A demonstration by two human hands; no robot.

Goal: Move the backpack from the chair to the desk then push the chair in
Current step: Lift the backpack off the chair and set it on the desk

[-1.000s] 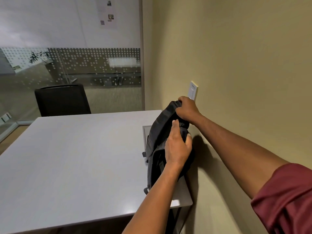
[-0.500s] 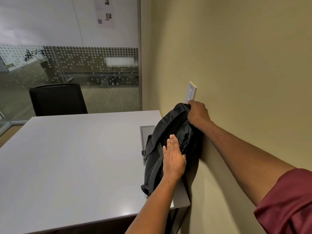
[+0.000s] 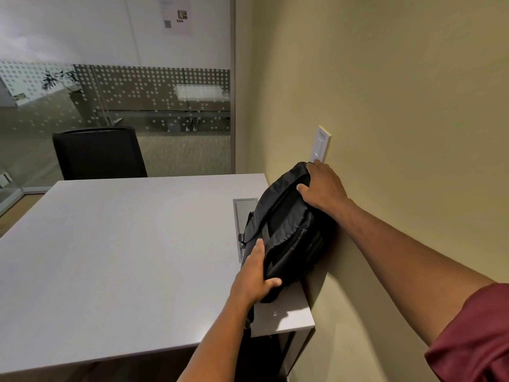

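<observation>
Backpack [image 3: 286, 232] first: we have it on the desk [image 3: 124, 257], lying at the right-hand edge with its back leaning against the wall [image 3: 385, 106], just under the white wall plate [image 3: 321, 144]. Part of it covers the grey cable hatch [image 3: 243, 213] set into the desktop. So we judge the first half of the task as good as done: the bag is off the chair and resting on the surface.

We have both hands on it. Our right hand [image 3: 323, 188] lies over the top end of the bag, fingers curled around the upper edge, grasping the fabric there. Our left hand [image 3: 254, 279] cups the near lower corner, thumb over the front and fingers wrapped underneath, so it grips the bag too. This reads to us as a final settling of the bag against the wall, not a carry; neither hand has let go.

What is left, as we judge it: release both hands, see that the bag does not slump off the near corner, then turn to the chair we took it from. That chair is not in view. The one black chair [image 3: 99, 153] we can see stands at the far side of the desk, and we cannot tell that it is the one to push in.
</observation>
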